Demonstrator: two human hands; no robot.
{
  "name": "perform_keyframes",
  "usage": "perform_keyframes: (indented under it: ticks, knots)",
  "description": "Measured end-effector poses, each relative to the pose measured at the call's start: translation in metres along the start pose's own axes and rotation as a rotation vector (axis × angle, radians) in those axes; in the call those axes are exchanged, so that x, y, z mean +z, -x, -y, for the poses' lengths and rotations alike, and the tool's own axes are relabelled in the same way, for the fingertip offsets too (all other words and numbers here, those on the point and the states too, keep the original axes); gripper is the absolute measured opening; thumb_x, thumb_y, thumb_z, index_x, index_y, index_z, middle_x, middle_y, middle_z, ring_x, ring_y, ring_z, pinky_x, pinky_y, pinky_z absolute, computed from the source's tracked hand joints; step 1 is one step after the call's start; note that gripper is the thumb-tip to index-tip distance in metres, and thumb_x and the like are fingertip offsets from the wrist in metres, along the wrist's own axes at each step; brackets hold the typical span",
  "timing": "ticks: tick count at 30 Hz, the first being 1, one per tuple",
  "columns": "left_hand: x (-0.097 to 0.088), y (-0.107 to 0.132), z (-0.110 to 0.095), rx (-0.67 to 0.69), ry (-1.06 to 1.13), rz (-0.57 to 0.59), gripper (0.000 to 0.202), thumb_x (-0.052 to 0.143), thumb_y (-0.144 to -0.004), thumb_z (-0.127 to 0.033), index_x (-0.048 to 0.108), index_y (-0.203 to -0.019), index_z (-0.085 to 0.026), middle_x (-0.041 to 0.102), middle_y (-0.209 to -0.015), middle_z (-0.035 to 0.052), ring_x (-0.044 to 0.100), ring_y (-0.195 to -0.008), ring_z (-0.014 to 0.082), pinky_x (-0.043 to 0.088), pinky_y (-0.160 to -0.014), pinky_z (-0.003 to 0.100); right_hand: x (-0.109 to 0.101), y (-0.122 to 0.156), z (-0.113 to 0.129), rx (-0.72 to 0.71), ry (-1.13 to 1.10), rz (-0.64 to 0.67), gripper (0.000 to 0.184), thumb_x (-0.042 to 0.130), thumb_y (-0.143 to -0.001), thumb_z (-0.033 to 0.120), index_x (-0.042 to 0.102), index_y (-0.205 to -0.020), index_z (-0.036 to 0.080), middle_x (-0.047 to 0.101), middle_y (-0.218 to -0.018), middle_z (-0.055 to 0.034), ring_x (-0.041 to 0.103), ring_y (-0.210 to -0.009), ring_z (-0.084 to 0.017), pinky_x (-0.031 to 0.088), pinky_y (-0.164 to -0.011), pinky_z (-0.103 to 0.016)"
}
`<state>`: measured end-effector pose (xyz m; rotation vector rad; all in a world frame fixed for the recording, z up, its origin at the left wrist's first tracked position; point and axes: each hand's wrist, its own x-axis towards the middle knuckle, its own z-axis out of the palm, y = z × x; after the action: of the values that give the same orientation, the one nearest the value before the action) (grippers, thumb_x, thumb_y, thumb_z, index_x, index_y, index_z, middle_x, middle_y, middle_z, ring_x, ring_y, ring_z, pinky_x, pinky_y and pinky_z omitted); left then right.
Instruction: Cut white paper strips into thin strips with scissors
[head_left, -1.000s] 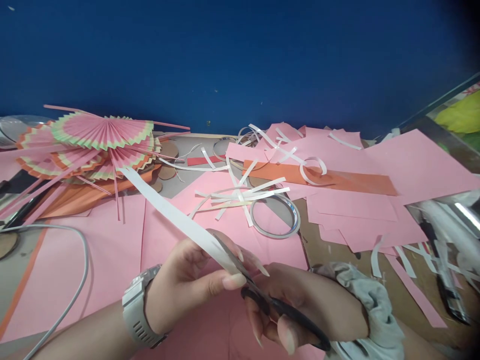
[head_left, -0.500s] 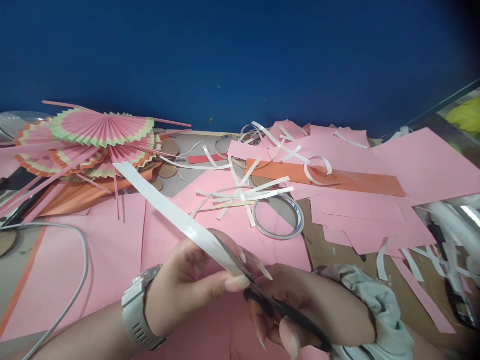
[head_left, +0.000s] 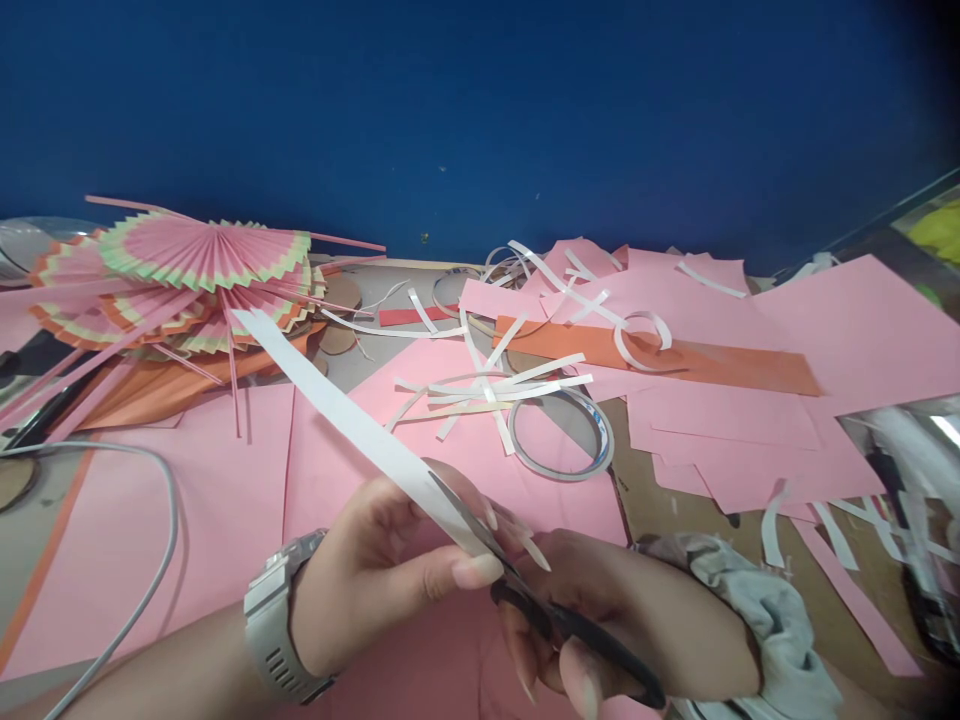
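Note:
Between the thumb and fingers of my left hand (head_left: 405,570), a long white paper strip (head_left: 341,420) is pinched, its far end rising toward the upper left. My right hand (head_left: 577,610) is wrapped round the black handles of a pair of scissors (head_left: 532,605). Their blades lie along the strip's near end, close to my left thumb, with one blade over the white paper. Part of the other blade is hidden by the strip and fingers. Beyond my hands, a roll of tape (head_left: 609,450) lies flat beside a heap of narrow white strips (head_left: 487,395).
Pleated pink and green paper fans (head_left: 206,255) stand at the back left. Pink paper sheets (head_left: 187,520) cover much of the table, with more pink paper (head_left: 855,330) and an orange strip (head_left: 712,365) at right. A grey cable (head_left: 169,540) curves at left. Behind rises a blue wall (head_left: 480,120).
The view has shifted slightly. The strip's sheen has faded as its angle altered a little; both hands keep their hold, and the scissors stay at the strip's near end.

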<state>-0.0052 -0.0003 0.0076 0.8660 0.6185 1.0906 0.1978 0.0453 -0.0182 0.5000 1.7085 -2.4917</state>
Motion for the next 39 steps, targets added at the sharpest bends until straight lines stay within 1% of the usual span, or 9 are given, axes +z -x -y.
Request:
perform_keyframes:
  ticks: [3, 8, 11, 15, 18, 25, 29, 33, 39]
  knots:
    - [0.0, 0.0, 0.0, 0.005, -0.014, -0.001, 0.014, 0.062, -0.083, -0.009, 0.062, -0.092, -0.019, 0.073, -0.092, 0.0038, 0.065, -0.098, 0.0185, 0.051, -0.087, 0.032, 0.0, 0.0, 0.001, 0.023, -0.026, 0.014, 0.051, 0.063, -0.07, 0.064, 0.062, -0.073, 0.013, 0.048, -0.058, 0.0038, 0.043, -0.05, -0.006, 0.036, -0.047, -0.015]
    - [0.0, 0.0, 0.001, 0.013, -0.006, 0.002, 0.011, 0.063, -0.083, -0.011, 0.061, -0.091, -0.019, 0.073, -0.09, 0.0051, 0.066, -0.099, 0.0225, 0.052, -0.087, 0.037, 0.001, 0.002, 0.002, 0.032, 0.05, -0.026, 0.058, 0.059, -0.068, 0.072, 0.062, -0.073, 0.014, 0.052, -0.062, 0.001, 0.049, -0.055, -0.01, 0.041, -0.049, -0.018]
    - [-0.001, 0.0, 0.001, 0.017, -0.02, -0.005, 0.011, 0.063, -0.083, -0.012, 0.061, -0.091, -0.018, 0.073, -0.09, 0.0052, 0.066, -0.098, 0.0232, 0.051, -0.088, 0.039, 0.002, 0.004, 0.005, 0.067, 0.047, -0.028, 0.055, 0.062, -0.068, 0.069, 0.062, -0.074, 0.014, 0.053, -0.062, 0.001, 0.049, -0.056, -0.009, 0.041, -0.05, -0.018]
    - [-0.001, 0.0, 0.001, 0.022, -0.012, 0.021, 0.011, 0.061, -0.084, -0.011, 0.06, -0.091, -0.019, 0.072, -0.091, 0.0048, 0.066, -0.098, 0.022, 0.052, -0.087, 0.038, 0.002, 0.004, 0.002, 0.086, 0.023, -0.055, 0.05, 0.064, -0.072, 0.063, 0.064, -0.077, 0.013, 0.053, -0.063, 0.0011, 0.049, -0.057, -0.009, 0.04, -0.051, -0.018]
    - [0.0, 0.0, 0.001, 0.025, -0.032, 0.014, 0.01, 0.06, -0.084, -0.01, 0.06, -0.09, -0.019, 0.073, -0.09, 0.0043, 0.066, -0.098, 0.0199, 0.05, -0.089, 0.036, 0.001, 0.004, -0.005, 0.103, -0.005, -0.024, 0.049, 0.068, -0.071, 0.06, 0.065, -0.08, 0.012, 0.054, -0.062, 0.0013, 0.049, -0.054, -0.008, 0.039, -0.049, -0.018]
    - [0.0, -0.002, 0.001, 0.012, -0.044, -0.014, 0.008, 0.061, -0.084, -0.012, 0.061, -0.09, -0.017, 0.072, -0.089, 0.006, 0.067, -0.093, 0.0198, 0.053, -0.083, 0.034, 0.001, 0.005, -0.002, 0.094, 0.022, -0.049, 0.058, 0.061, -0.068, 0.069, 0.062, -0.079, 0.012, 0.055, -0.063, 0.0007, 0.048, -0.055, -0.009, 0.039, -0.05, -0.02]
    - [-0.001, 0.001, 0.002, 0.014, -0.06, -0.045, 0.017, 0.063, -0.083, -0.013, 0.063, -0.098, -0.02, 0.072, -0.098, 0.0055, 0.065, -0.099, 0.0191, 0.052, -0.087, 0.031, 0.003, 0.005, 0.009, 0.111, -0.029, -0.059, 0.056, 0.061, -0.072, 0.067, 0.06, -0.079, 0.012, 0.052, -0.062, 0.0015, 0.044, -0.053, -0.007, 0.035, -0.05, -0.02]
    - [-0.004, 0.004, 0.003, 0.08, -0.088, -0.105, 0.031, 0.068, -0.08, -0.021, 0.061, -0.11, -0.024, 0.07, -0.108, 0.0047, 0.066, -0.096, 0.0181, 0.054, -0.08, 0.027, 0.002, 0.005, 0.01, 0.092, -0.032, -0.048, 0.057, 0.058, -0.075, 0.067, 0.06, -0.079, 0.01, 0.052, -0.062, 0.0005, 0.043, -0.054, -0.008, 0.034, -0.049, -0.021]
    - [-0.005, 0.002, 0.003, 0.16, -0.112, -0.163, 0.013, 0.055, -0.089, -0.023, 0.064, -0.098, -0.018, 0.072, -0.094, 0.0061, 0.067, -0.086, 0.0181, 0.054, -0.073, 0.028, 0.0, 0.004, 0.001, 0.075, 0.003, -0.009, 0.051, 0.06, -0.076, 0.063, 0.059, -0.079, 0.012, 0.053, -0.065, 0.0003, 0.048, -0.058, -0.009, 0.039, -0.053, -0.021]
